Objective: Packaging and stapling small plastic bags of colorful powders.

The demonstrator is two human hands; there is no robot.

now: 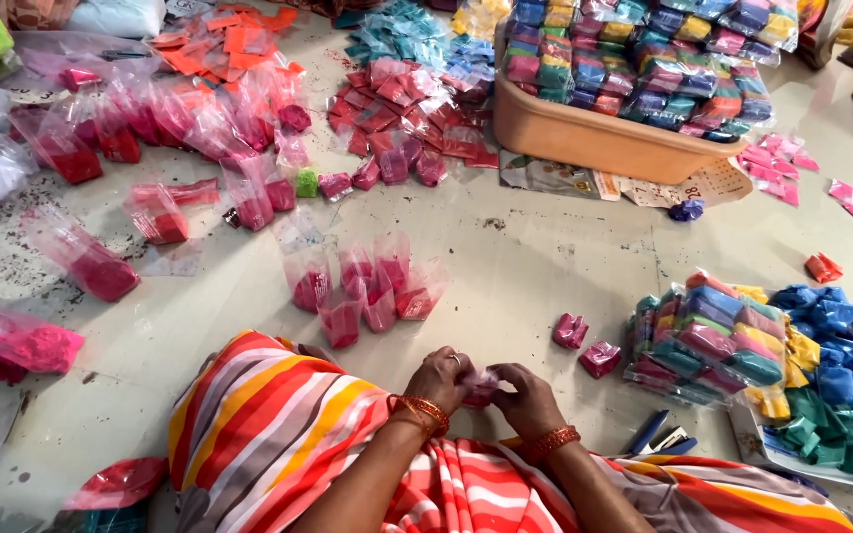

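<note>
A small packet [481, 386] is held between the left hand [441, 380] and the right hand [527, 398], just above the lap at the near edge of the floor [535, 266]. A cluster of open pouches [362, 286] is stood just beyond the hands. Two folded packets [584, 345] are laid to the right, beside a bundled stack [713, 341]. A stapler [659, 436] is placed near the right wrist. A filled tub [594, 138] is set at the far edge.
</note>
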